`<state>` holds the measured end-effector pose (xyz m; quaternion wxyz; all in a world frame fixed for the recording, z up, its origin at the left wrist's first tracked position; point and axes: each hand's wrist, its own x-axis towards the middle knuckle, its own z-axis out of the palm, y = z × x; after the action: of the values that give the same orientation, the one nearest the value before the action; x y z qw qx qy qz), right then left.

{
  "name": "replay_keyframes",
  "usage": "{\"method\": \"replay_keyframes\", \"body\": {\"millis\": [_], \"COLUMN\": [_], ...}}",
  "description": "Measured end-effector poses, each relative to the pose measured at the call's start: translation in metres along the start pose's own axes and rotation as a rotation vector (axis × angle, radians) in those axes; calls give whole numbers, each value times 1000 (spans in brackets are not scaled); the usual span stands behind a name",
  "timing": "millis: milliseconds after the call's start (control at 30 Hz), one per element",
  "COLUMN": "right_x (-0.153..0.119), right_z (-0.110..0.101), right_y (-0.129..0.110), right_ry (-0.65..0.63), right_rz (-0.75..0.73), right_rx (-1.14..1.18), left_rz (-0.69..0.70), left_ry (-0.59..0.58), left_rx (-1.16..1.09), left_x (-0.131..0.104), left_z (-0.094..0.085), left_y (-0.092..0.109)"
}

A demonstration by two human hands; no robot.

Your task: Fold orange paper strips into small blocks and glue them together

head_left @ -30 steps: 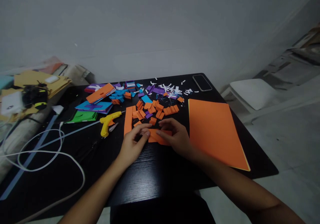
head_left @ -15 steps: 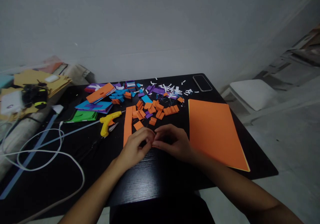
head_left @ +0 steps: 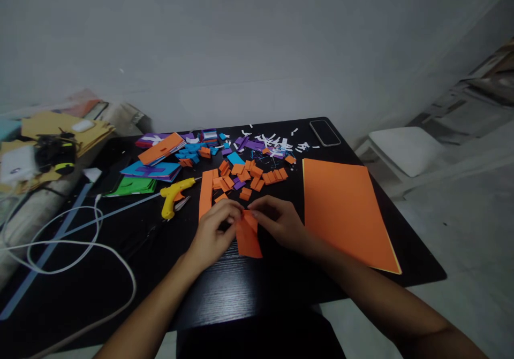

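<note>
Between my two hands hangs an orange paper piece (head_left: 249,236), its lower end toward the front of the black table. My left hand (head_left: 214,233) pinches its upper left edge, and my right hand (head_left: 279,222) pinches the upper right corner. Just beyond my left hand lies a long orange strip (head_left: 206,190). Small folded orange pieces (head_left: 256,172) are scattered behind my hands, among a few purple and blue ones. A stack of large orange sheets (head_left: 341,209) lies to the right of my right hand.
A yellow glue gun (head_left: 172,194) rests left of the strip, beside scissors. Farther left are a green folded stack (head_left: 134,185), a white cable (head_left: 120,262) and blue-purple card stacks (head_left: 155,170). White scraps (head_left: 277,144) and a phone (head_left: 325,133) lie at the back.
The orange paper piece, hidden by my fingers before, now shows hanging below them. My hands have shifted slightly, with my left fingertips a little higher.
</note>
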<state>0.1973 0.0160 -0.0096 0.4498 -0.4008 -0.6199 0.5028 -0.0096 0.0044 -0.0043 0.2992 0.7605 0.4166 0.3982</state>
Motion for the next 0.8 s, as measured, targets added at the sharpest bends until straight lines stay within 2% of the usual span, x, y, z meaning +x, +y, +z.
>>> {"method": "replay_keyframes", "body": {"millis": [67,233,333,500,700,800], "right_x": [0,3,5,7,7,5], "right_z": [0,0,0,-1,-3,-2], "right_y": [2,7,11,15,15,13], "right_ry": [15,44,66,55,-14,-30], "right_rz": [23,60,75,97,110,40], "right_rx": [-11,-21,-22,48,75,15], "left_rz": [25,122,156,147,62,27], "left_ry": [-14,-166,-207,-142,-70,-61], "left_rx": [51,286,337,228,87,61], "left_x": [-1,-2,-2,-4,-2,-2], "left_z": [-1,-2,0,0,-1,-1], "left_y": [-1,-3,-4,-2,-4,-5]}}
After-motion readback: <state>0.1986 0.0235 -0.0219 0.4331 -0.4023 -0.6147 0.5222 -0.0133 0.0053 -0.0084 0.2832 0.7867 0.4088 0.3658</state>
